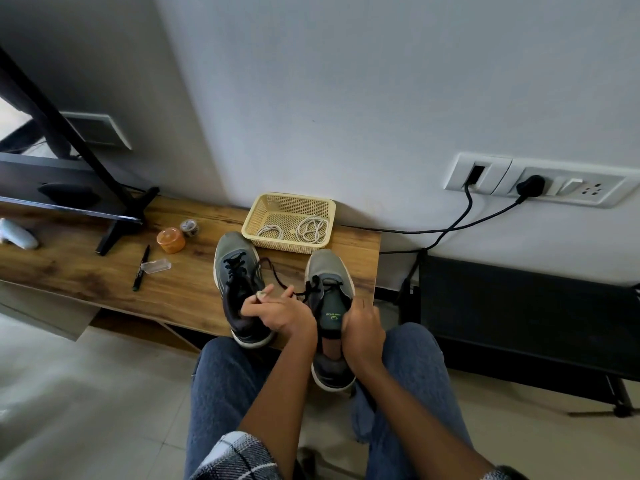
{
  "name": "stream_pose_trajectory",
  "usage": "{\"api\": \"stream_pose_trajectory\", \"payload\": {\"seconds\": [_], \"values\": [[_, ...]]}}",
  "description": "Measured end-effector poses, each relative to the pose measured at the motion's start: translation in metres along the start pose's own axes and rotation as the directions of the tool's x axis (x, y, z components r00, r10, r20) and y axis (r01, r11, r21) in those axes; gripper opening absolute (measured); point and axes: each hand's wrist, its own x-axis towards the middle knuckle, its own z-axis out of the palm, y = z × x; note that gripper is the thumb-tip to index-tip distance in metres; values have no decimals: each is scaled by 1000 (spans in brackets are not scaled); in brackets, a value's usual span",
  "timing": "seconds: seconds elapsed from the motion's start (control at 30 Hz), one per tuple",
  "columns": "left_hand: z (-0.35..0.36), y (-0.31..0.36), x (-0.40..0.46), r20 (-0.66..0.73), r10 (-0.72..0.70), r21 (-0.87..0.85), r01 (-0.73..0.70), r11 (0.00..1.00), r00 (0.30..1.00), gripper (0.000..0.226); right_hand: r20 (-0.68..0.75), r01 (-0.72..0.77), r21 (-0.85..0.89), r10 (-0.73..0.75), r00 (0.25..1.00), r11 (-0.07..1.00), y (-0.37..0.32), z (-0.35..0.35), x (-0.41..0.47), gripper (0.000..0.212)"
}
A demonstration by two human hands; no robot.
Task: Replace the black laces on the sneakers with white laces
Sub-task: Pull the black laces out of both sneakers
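Two grey-and-black mesh sneakers lie side by side on the wood-grain counter (104, 271), toes toward the wall and heels toward the person, so each shoe's long axis runs straight away from the body. The right sneaker (329, 289) overhangs the counter's near edge, its heel out over the lap. The right hand (363, 327) grips that shoe at its right side by the collar, fingers curled over the edge, steadying it. The left hand (277, 311) sits just to the left of the shoe's tongue, between the two sneakers, and pinches a loose strand of the black lace (277, 275) between thumb and fingers; the strand loops up and away over the counter and leads back to the eyelets ahead of the hand. In my judgement the coming pull depends on that: the lace's threaded part lies forward and slightly right of the left hand's grip, so drawing toward the body should slide it out along the shoe's axis. The left sneaker (239, 275) is laced in black and untouched. The white laces (313, 230) lie coiled in the cream plastic mesh basket (256, 216) just beyond the toes. On the tongue, green lettering with a round logo shows; it seems to end in "WEAR", though I cannot read it surely.
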Motion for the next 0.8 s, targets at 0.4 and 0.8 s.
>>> {"api": "stream_pose_trajectory", "payload": {"seconds": [0.4,0.8], "values": [[-20,15,10,398,86,408,-260,875,914,64,-22,10,-5,-10,1000,1000,4,4,1,21],[-32,-21,-2,844,133,408,-783,470,520,43,-57,339,-142,-350,935,930,-7,3,25,28]]}}
